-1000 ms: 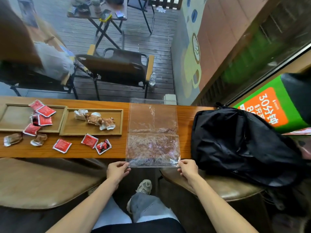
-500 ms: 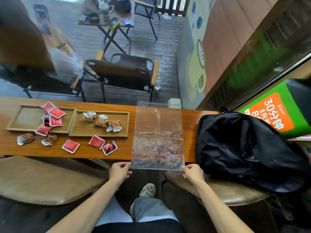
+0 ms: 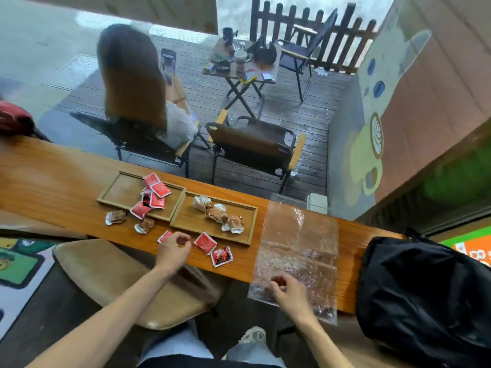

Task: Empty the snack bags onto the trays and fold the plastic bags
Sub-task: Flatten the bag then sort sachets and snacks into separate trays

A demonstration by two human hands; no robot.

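**Loose packets, loose bag**

Left hand (image 3: 174,247) curls half-closed over a red packet (image 3: 164,236) on the table (image 3: 53,187); whether it grips, I cannot tell. Right hand (image 3: 288,290), fingers bent, rests on the plastic bag (image 3: 297,251) at four o'clock. The overhanging bag could slide off.

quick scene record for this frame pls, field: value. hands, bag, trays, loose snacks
left hand: curled over a red packet on the counter, grip not clear
right hand: on the near end of the plastic bag, fingers curled
plastic bag: flat, unfolded, near edge overhanging the wooden counter
left tray: red packets piled at its right side
right tray: brown wrapped snacks
loose on counter: two more red packets, two brown snacks
backpack: black, right of the bag
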